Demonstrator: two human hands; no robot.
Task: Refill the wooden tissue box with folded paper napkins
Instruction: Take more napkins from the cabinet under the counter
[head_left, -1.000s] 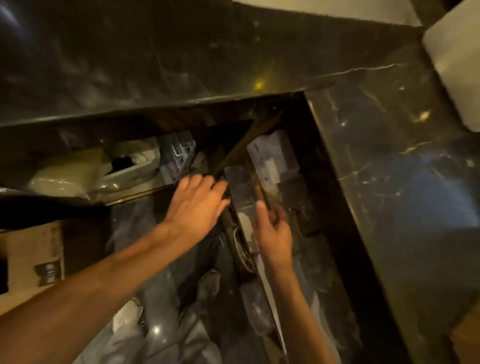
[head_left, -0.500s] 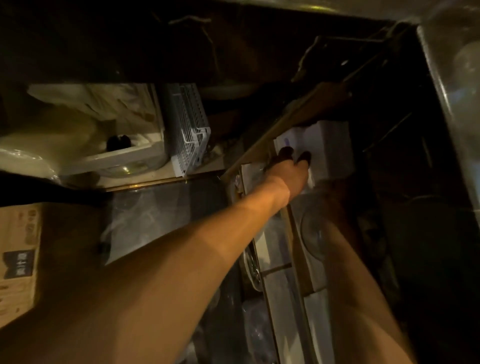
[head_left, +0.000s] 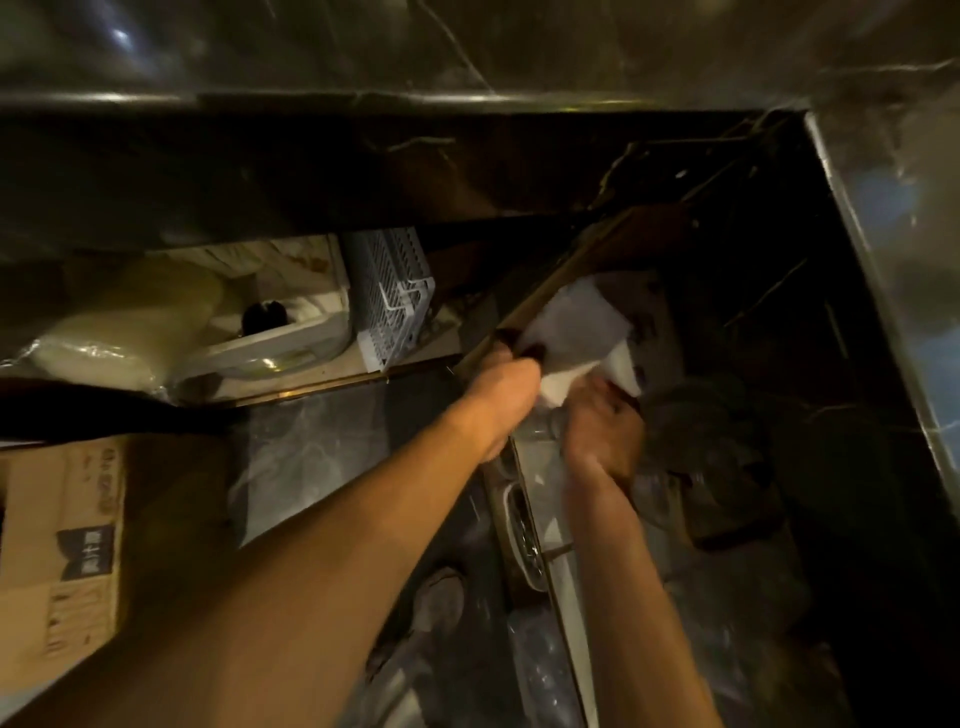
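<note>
A white pack of paper napkins (head_left: 574, 325) is held up in the dark space under the black marble counter. My left hand (head_left: 506, 376) grips its left edge, fingers curled over it. My right hand (head_left: 605, 421) holds the pack's lower right corner from below. Both hands are low in the dim cupboard opening, beside an open wooden door edge (head_left: 540, 299). No wooden tissue box shows in this view.
A black marble counter edge (head_left: 363, 98) runs across the top and down the right (head_left: 872, 291). On the shelf to the left stand a white plastic basket (head_left: 392, 296) and a white tub (head_left: 280, 338). A cardboard box (head_left: 62, 551) sits at the lower left.
My left hand reached deep into the cupboard onto the white pack, and now both hands have it and have drawn it up and nearer. The camera has pulled back a little.
</note>
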